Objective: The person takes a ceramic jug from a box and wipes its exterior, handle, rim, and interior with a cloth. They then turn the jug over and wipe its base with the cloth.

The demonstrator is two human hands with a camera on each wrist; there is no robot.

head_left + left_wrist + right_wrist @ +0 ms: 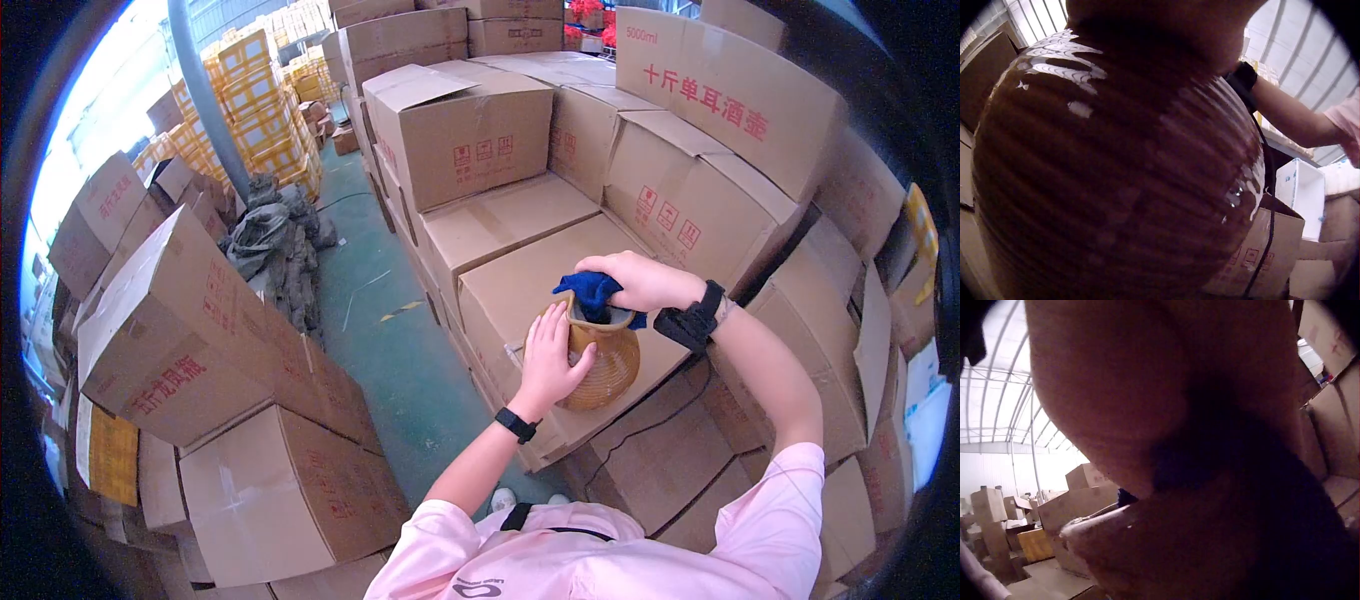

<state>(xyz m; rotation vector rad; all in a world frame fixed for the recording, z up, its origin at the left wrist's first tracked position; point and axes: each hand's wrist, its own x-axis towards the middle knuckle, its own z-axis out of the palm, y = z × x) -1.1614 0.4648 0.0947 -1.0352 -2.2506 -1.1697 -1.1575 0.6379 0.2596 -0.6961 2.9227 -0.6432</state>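
Observation:
A glossy brown ribbed jar point(606, 368) with a flared rim stands on a cardboard box in front of the person. The left hand point(547, 362) lies against the side of its neck, fingers straight up to the rim and thumb spread across the front. In the left wrist view the jar's round body point(1116, 175) fills most of the picture. At the mouth, the right hand point(650, 281) grips a dark blue cloth point(592, 291), part of which hangs over the rim. The right wrist view shows the pale rim point(1100, 522) close below that hand; its fingertips are hidden.
Stacked cardboard boxes point(500, 130) rise ahead and to the right. More boxes point(290, 490) stand at the left, across a green floor aisle point(385, 300). A dark cable point(640, 432) runs beside the box under the jar. Grey crumpled material point(270, 235) lies by a pole point(205, 100).

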